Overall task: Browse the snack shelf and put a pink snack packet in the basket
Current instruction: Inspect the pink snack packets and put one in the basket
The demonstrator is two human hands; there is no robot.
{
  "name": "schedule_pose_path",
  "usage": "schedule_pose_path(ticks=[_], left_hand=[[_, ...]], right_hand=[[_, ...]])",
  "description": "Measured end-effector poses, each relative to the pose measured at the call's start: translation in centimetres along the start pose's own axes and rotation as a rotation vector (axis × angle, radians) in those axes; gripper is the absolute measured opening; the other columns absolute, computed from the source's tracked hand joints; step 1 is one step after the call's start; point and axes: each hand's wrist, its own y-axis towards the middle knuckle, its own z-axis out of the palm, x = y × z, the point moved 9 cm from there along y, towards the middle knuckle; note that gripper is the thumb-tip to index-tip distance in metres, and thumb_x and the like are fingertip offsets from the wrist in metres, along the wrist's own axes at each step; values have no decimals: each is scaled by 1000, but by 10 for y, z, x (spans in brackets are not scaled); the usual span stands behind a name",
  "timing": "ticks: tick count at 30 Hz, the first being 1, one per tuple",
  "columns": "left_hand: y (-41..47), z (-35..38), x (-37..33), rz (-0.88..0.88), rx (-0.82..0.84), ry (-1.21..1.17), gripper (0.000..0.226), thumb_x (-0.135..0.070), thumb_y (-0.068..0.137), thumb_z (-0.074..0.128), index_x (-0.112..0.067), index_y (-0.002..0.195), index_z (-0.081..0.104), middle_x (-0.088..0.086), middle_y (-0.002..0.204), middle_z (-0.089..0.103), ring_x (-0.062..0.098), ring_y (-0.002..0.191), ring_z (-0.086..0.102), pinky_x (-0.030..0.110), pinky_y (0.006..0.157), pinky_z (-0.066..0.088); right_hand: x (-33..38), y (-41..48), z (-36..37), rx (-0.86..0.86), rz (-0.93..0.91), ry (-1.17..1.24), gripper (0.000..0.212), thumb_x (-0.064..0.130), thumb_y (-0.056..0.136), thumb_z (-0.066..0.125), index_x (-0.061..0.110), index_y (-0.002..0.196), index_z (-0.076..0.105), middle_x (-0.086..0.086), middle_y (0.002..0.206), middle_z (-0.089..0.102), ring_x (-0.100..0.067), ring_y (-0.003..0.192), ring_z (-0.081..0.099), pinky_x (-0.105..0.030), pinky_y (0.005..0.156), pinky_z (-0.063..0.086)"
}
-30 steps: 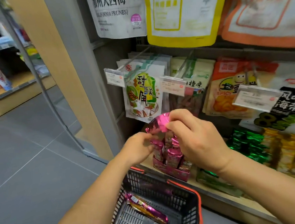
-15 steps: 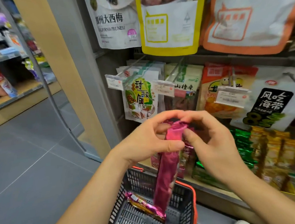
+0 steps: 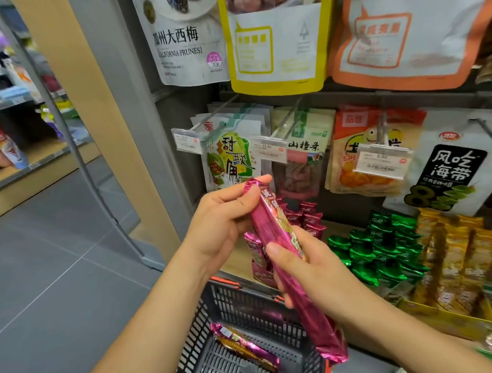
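Long glossy pink foil packet [image 3: 271, 222] was held slanted above the far edge of the plastic mesh basket [image 3: 243, 302], left hand [image 3: 224, 227] pinched its crimped top end, right hand [image 3: 314, 272] had fingers curled round its middle, second shiny packet [image 3: 244, 347] lay flat on the basket floor.

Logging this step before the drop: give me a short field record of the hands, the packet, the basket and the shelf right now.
left hand: grips the upper end of the pink snack packet
right hand: grips the packet's middle
pink snack packet: held slanted, its lower end above the basket
basket: dark mesh with an orange rim; one wrapped snack bar lies inside
shelf pink packets: upright in a box behind the hands
green packets: beside them
gold packets: further along
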Motion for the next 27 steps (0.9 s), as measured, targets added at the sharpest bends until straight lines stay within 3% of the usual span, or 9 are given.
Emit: schedule_pose_path(ticks=[5,12,17,20,23,27], left_hand=[[1,-9,4,-2,-108,2,24,-26,77,64,-16,92,79,12,91,73,20,80,68,34,79,57],[3,-17,2,56,-211,-45,21,-22,74,64,-12,83,80,11,92,76,17,81,71,25,68,56],[4,-23,1,60,-198,-39,19,-18,68,68,-8,80,79,12,85,75,17,79,70,24,69,55],[3,-33,-9,81,-176,74,12,-14,63,72,-9,73,79,9,80,74,15,77,70,21,66,54],[1,-44,-13,63,-197,238,6,-10,66,74,-14,62,76,3,67,71,12,67,67,20,58,53],[2,-46,1,-5,-259,82,25,4,81,63,-9,61,71,7,70,71,15,64,67,22,58,54]], right_hand=[[-3,2,-4,-39,-3,-85,20,40,93,59,26,106,54,-1,61,59,-17,48,56,-30,50,49],[-3,3,-6,-37,-11,-111,18,39,92,62,25,103,56,1,61,58,-17,49,57,-31,50,49],[-4,3,-14,-64,-50,-182,10,41,89,66,38,89,56,8,64,59,-13,50,58,-30,50,48],[-4,-1,-24,-131,-70,-379,24,54,84,62,40,101,54,14,78,64,-6,58,59,-31,56,51],[1,-7,-33,-223,-105,-730,35,62,84,56,40,110,45,15,82,63,-5,62,59,-29,53,49],[16,-12,-34,-342,-199,-1043,38,60,87,51,43,116,34,15,83,59,-7,61,54,-23,45,36]])
